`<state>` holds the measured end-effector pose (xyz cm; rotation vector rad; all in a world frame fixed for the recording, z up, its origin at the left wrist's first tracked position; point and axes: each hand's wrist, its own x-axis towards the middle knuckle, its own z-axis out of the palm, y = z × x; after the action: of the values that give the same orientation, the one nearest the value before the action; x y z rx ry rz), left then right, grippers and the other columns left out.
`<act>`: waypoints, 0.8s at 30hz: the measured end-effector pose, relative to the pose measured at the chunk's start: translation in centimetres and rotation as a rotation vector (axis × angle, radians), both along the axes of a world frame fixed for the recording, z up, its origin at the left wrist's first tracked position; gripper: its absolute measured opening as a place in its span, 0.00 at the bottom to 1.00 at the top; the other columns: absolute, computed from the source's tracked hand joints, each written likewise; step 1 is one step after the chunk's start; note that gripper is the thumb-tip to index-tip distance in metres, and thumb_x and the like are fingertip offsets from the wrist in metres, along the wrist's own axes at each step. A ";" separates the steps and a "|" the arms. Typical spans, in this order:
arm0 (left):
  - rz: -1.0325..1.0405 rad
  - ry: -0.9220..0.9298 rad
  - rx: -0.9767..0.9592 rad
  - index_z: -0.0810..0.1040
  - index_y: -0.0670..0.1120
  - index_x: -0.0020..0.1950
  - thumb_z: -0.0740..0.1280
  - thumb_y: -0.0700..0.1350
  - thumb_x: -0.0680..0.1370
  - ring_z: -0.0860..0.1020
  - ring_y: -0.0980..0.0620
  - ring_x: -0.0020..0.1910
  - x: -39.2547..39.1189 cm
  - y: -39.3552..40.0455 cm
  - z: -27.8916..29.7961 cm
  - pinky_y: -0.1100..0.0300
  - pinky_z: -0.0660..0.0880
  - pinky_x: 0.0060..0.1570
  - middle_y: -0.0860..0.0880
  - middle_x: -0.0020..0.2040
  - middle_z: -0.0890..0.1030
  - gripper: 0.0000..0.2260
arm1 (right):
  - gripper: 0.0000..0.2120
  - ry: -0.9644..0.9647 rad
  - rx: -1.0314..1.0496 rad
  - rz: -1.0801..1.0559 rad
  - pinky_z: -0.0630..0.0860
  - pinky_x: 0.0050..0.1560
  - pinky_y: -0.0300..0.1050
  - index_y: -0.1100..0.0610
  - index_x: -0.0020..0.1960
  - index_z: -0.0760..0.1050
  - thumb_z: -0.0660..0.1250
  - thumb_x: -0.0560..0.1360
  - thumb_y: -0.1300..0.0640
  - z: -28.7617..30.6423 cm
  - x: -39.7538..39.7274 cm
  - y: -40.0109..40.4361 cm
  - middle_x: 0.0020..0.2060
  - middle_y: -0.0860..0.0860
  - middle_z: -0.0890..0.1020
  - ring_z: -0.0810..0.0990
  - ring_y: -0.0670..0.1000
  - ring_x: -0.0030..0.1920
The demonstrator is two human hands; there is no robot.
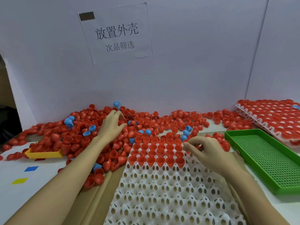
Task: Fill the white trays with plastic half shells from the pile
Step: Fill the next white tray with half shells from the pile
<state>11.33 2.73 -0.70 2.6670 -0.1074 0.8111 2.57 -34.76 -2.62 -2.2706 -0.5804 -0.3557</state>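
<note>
Head view: white tray (170,189) long axis runs away from camera, seated red shells (159,154) open upward; left hand (112,124) spread on pile (78,135), right hand (209,153) fingertips pinched, contents unclear

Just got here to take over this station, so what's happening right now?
A person is loading red half shells into the white tray. Its far rows are filled; the near rows are bare. The left hand reaches into the pile, while the right hand hovers at the filled rows' right end.

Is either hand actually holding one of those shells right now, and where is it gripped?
Cannot be told. The left hand reaches into the red pile, fingers spread; the right hand curls over the white tray, fingertips hidden.
</note>
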 end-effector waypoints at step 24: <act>-0.674 0.008 -0.507 0.82 0.49 0.48 0.81 0.47 0.72 0.80 0.47 0.61 -14.8 -11.4 -2.2 0.58 0.79 0.61 0.54 0.56 0.78 0.10 | 0.08 0.257 0.302 0.359 0.84 0.48 0.42 0.49 0.60 0.84 0.71 0.83 0.53 1.2 -2.5 3.1 0.51 0.48 0.88 0.87 0.50 0.51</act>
<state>-3.46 -8.69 -2.95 1.9578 -0.6604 0.5105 0.06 -31.62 -1.47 -1.8408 -0.7287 0.0266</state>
